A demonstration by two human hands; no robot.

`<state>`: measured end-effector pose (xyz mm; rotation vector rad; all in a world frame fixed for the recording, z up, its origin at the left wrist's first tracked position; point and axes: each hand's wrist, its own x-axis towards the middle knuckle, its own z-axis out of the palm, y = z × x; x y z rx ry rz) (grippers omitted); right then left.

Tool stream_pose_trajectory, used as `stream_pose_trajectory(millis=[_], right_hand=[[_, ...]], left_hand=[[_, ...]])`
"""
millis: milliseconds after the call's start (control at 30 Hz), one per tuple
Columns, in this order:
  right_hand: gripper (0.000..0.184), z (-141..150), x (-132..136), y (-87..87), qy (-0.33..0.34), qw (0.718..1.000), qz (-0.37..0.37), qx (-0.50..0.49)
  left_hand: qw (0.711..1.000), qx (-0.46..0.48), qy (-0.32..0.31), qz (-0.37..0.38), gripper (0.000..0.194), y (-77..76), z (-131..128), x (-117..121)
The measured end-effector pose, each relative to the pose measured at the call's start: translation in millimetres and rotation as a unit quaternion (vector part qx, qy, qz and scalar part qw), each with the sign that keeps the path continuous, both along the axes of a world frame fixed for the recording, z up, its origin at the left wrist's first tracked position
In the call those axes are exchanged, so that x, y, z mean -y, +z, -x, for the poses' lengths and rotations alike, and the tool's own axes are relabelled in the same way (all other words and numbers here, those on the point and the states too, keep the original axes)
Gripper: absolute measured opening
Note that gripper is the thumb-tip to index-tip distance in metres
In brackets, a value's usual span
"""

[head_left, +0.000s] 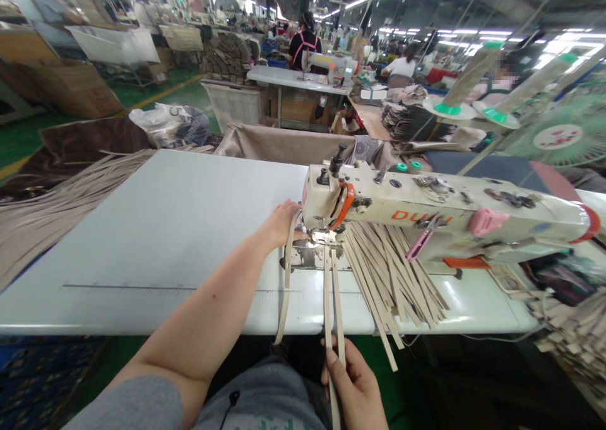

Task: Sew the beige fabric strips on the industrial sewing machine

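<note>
In front of one sewing machine (379,193), the right hand (358,386) pinches two straps (327,297); left of the machine's head, the left hand's (283,220) grip, partly hidden, cannot be told.

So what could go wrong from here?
The left grip sits close beside the machine's sewing head, so fingers might get caught. The two strips in the right grip run slightly apart and could drift out of line. The loose pile alongside might snag them.
</note>
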<state>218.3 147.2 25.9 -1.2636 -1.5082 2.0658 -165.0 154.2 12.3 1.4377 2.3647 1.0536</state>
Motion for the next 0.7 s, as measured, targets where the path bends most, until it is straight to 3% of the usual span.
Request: stream_pose_trajectory(millis=[300, 433, 700], right_hand=[[0.079, -2, 4, -8.3, -0.037, 0.999, -0.011, 0.011], [0.074, -2, 4, -9.9, -0.022, 0.999, -0.034, -0.007], [0.066, 8, 2, -4.0, 0.011, 0.998, -0.051, -0.021]], left_hand=[[1.0, -0.003, -0.019, -0.018, 0.059, 2.3, -1, 0], [0.999, 0.005, -0.027, -0.016, 0.033, 5.5, -4, -4], [1.0, 0.012, -0.015, 0.012, 0.018, -2.6, -4, -18]])
